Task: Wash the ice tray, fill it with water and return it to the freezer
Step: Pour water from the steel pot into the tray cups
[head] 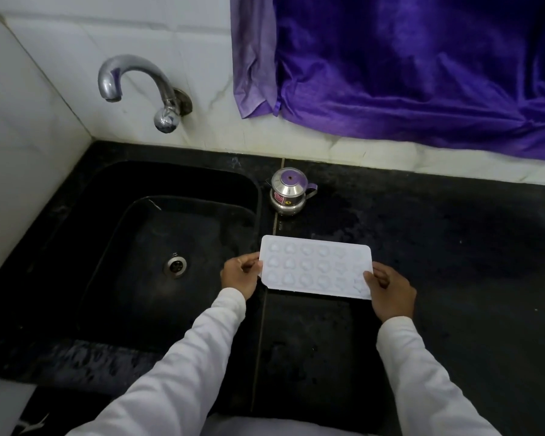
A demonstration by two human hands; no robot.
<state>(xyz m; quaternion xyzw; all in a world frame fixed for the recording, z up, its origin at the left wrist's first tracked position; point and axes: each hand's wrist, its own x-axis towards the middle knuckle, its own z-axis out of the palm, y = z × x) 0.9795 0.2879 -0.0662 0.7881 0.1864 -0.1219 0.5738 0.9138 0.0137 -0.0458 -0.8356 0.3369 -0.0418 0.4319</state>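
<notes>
A white ice tray (316,267) with rows of small moulded cavities is held level over the black counter, just right of the sink's edge. My left hand (240,275) pinches its left short end. My right hand (390,291) grips its right short end, thumb on top. The black sink (76,247) lies to the left, with a round metal drain (175,265) in its floor. A curved chrome tap (132,77) juts from the white tiled wall above the sink's back; no water runs from it.
A small steel lidded pot (289,191) stands on the black counter (438,247) behind the tray. A purple curtain (406,64) hangs over the back wall on the right. White tiled walls close the corner at left and behind the sink.
</notes>
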